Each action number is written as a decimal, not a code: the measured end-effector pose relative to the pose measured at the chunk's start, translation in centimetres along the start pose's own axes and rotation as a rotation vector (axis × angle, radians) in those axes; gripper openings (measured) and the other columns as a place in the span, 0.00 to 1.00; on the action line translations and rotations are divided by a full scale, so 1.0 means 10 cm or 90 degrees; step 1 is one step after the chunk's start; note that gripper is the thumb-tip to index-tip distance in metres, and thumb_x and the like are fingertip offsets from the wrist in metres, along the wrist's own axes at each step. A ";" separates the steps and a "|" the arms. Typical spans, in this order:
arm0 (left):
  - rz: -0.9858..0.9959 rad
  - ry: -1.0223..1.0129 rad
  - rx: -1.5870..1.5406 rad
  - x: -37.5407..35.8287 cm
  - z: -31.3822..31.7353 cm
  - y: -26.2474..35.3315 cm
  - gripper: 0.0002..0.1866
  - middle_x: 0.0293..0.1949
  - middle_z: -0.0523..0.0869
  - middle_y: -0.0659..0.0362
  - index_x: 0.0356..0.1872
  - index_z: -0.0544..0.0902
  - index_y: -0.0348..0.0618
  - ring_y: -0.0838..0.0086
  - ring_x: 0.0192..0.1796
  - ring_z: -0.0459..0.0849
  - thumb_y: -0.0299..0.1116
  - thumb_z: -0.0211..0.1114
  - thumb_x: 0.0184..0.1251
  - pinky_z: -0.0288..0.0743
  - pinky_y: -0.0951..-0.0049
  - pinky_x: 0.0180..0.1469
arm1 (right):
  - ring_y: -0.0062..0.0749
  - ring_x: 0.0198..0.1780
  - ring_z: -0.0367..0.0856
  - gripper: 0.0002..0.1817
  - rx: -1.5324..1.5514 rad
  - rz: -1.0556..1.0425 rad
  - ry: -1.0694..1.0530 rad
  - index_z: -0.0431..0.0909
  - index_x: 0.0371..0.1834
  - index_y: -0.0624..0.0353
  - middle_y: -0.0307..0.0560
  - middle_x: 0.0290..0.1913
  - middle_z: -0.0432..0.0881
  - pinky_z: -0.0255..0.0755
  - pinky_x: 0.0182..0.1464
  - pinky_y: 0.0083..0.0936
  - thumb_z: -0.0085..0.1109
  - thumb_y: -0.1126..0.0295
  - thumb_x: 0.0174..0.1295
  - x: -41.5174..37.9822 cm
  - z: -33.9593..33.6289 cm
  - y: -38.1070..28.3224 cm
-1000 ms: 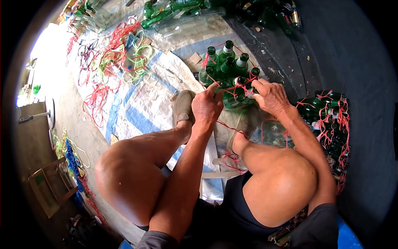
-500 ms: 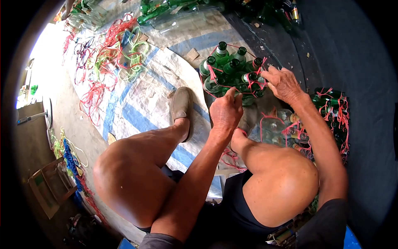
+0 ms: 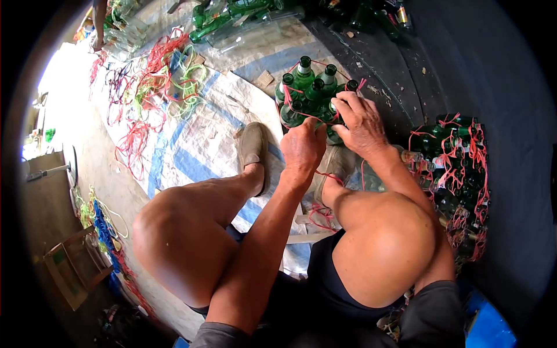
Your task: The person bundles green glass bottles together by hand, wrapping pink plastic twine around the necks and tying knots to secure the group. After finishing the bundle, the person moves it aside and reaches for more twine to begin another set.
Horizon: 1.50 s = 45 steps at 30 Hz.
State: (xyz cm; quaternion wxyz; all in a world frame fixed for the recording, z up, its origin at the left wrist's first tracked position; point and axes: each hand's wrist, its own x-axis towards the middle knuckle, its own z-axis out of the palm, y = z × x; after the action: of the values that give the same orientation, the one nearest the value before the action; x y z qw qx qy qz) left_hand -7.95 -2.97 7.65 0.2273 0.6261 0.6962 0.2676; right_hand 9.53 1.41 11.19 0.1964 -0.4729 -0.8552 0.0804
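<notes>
A cluster of green glass bottles stands upright before me, with pink twine looped round it and across the necks. At the cluster's near edge, my left hand is closed in a fist on the twine, a strand of which trails below it toward my right foot. My right hand lies over the right side of the cluster, fingers bent round the bottle necks there and thumb near the strand between the hands. What its fingertips grip is hidden.
Tied bottle bundles lie to the right. Tangled red and green twine covers part of the striped sheet. More green bottles lie at the back, and a wooden frame is at lower left.
My right hand has moved left and inward, from the cluster's right edge onto its bottles. My left hand has shifted slightly left. The tied bundles at right are less hidden by my arm.
</notes>
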 end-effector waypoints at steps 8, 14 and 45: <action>0.103 -0.041 0.064 0.17 -0.18 0.08 0.12 0.28 0.90 0.45 0.33 0.90 0.44 0.43 0.33 0.91 0.40 0.68 0.71 0.84 0.46 0.37 | 0.54 0.65 0.82 0.33 0.098 0.046 0.018 0.82 0.64 0.62 0.51 0.66 0.80 0.78 0.67 0.43 0.79 0.77 0.51 -0.03 0.04 -0.03; 0.176 -0.150 0.147 0.42 -0.34 0.26 0.11 0.30 0.91 0.47 0.31 0.89 0.45 0.44 0.36 0.91 0.40 0.66 0.69 0.84 0.45 0.38 | 0.53 0.62 0.81 0.28 0.130 0.060 0.065 0.83 0.57 0.55 0.43 0.61 0.81 0.76 0.65 0.46 0.77 0.78 0.50 -0.07 0.20 0.05; 0.183 -0.308 0.130 1.30 -0.27 0.03 0.08 0.31 0.93 0.52 0.35 0.95 0.50 0.56 0.36 0.94 0.39 0.72 0.60 0.86 0.58 0.42 | 0.51 0.60 0.82 0.27 0.200 0.079 0.078 0.85 0.56 0.56 0.44 0.60 0.81 0.76 0.64 0.44 0.82 0.75 0.50 -0.11 0.23 0.06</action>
State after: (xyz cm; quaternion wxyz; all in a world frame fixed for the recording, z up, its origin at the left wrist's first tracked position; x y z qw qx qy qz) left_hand -10.94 9.72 10.13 0.2822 0.7835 0.5493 0.0689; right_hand 9.60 0.87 8.65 0.3142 -0.4927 -0.7876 0.1957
